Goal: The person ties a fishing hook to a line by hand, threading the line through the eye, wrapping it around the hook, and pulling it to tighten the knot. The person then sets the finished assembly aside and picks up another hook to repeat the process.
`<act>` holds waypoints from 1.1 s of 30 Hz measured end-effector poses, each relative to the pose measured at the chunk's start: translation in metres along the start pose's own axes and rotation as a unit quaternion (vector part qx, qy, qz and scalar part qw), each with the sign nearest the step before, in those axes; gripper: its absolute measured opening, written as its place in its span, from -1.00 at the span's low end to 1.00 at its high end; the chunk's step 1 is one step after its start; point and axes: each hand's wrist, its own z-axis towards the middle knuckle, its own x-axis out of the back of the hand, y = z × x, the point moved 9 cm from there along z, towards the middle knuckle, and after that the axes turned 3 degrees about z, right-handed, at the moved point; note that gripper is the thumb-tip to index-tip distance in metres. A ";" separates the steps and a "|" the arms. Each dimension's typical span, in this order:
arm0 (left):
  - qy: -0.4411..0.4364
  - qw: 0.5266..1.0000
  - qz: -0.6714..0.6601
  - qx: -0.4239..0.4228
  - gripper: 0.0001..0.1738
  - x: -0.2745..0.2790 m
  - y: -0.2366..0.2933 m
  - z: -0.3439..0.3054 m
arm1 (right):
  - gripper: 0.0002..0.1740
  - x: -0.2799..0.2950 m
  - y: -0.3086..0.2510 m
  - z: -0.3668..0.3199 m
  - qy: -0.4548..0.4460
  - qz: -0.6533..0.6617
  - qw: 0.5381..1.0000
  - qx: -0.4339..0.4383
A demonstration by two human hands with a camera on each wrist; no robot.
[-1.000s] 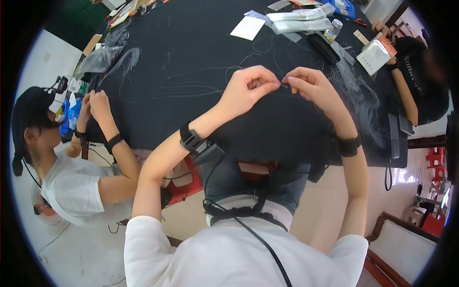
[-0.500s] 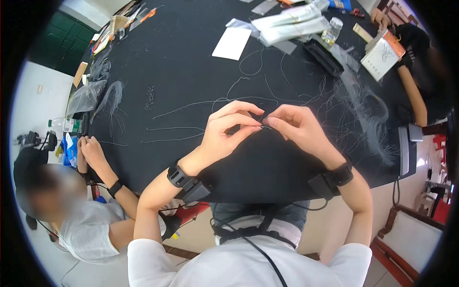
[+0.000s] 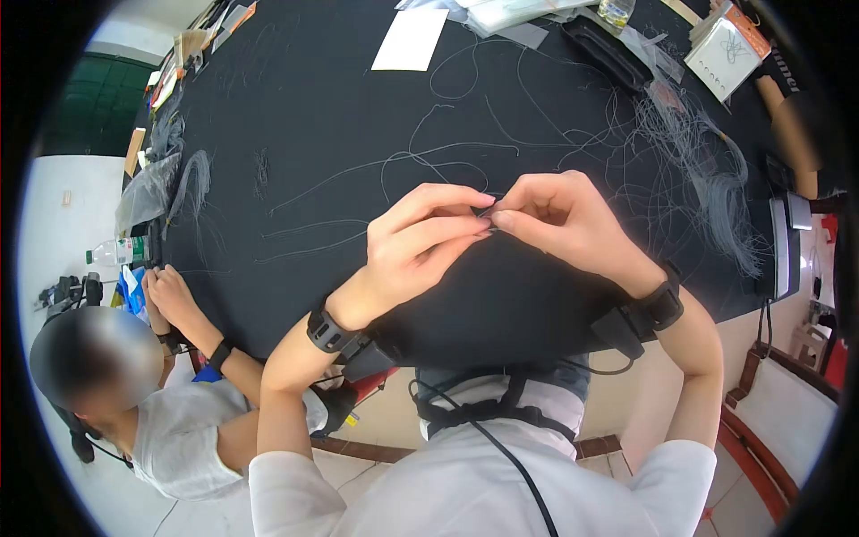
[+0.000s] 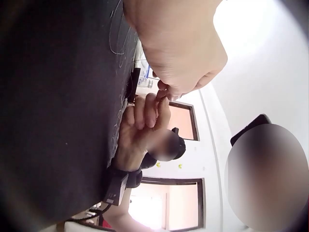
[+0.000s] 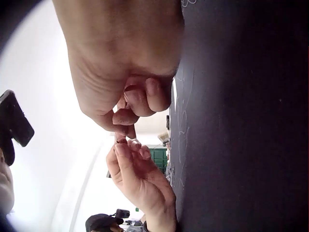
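Note:
In the head view my left hand (image 3: 416, 237) and right hand (image 3: 568, 219) meet fingertip to fingertip above the black table. Both pinch a thin grey cord (image 3: 488, 213) between thumb and fingers, and only a short bit of it shows. The right hand's other fingers curl inward, seen in the right wrist view, while the left middle and index fingers reach out long. Just beyond the hands, loose grey cords (image 3: 340, 174) lie in loops on the tabletop (image 3: 295, 304).
A large bundle of grey strands (image 3: 716, 170) spreads at the right, near a black case (image 3: 607, 54). White paper (image 3: 410, 40) lies at the back. One person (image 3: 192, 430) works at the left, another's arm (image 3: 792, 134) is at the right, beside a box (image 3: 727, 55).
The head view has tilted and shifted, so the table items sit differently. The hands have come down closer to the body side of the frame, then stay together, fingertips still pinching.

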 end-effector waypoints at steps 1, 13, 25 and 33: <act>0.002 1.000 0.001 -0.001 -0.79 0.000 0.000 -0.001 | -0.84 -0.001 -0.002 -0.001 0.002 -0.004 1.000 0.001; -0.004 0.999 0.034 -0.031 -0.79 0.000 0.011 0.000 | -0.86 -0.001 -0.004 -0.003 0.007 -0.019 0.999 0.039; 0.009 0.999 0.032 -0.030 -0.78 0.001 0.011 0.000 | -0.84 -0.002 -0.007 -0.004 -0.004 -0.041 0.998 0.039; 0.034 0.999 0.019 0.004 -0.78 0.005 0.003 -0.002 | -0.85 0.000 -0.005 -0.003 0.016 -0.043 0.998 0.045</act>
